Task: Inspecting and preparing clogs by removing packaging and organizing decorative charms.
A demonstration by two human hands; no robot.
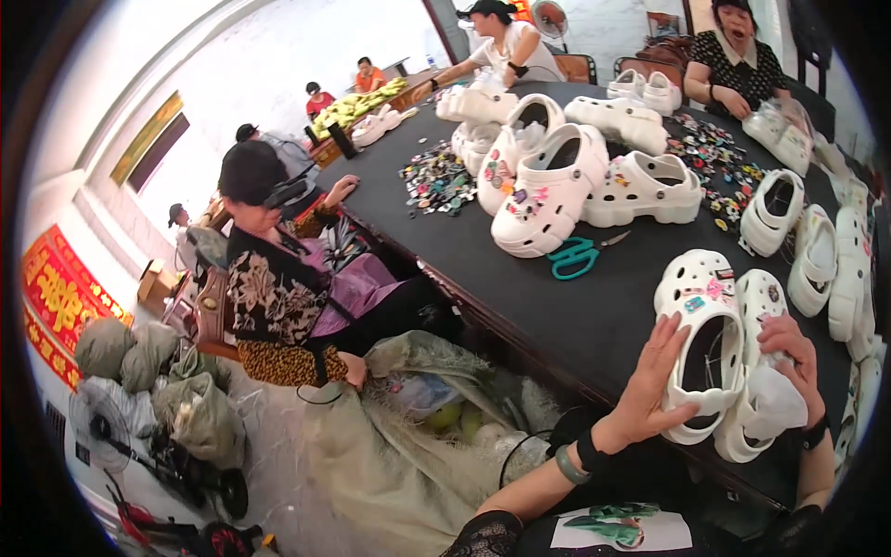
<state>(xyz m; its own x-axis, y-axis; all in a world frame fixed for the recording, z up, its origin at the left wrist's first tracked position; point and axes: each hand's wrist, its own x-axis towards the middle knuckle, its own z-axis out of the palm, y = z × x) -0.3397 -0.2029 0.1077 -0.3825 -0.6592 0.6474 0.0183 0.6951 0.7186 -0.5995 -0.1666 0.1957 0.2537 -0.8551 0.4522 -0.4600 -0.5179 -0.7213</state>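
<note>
On the table's near right edge, a pair of white clogs stands side by side. My left hand (647, 385) grips the left clog (689, 408) along its outer side, thumb near the heel. Colourful charms (707, 292) dot its toe. My right hand (796, 360) is closed round the outer side of the right clog (759, 290), beside a white, crumpled wad (776, 397) at its heel end. The right hand's fingertips are partly hidden. Farther up lie teal-handled scissors (575, 258), apart from both hands.
Several white clogs (543, 209) crowd the dark table (520, 292), with more along its right edge. Loose charms lie in piles (441, 176). A person (278, 269) sits at left, holding a large woven sack (362, 446). Other people (742, 74) sit across the table.
</note>
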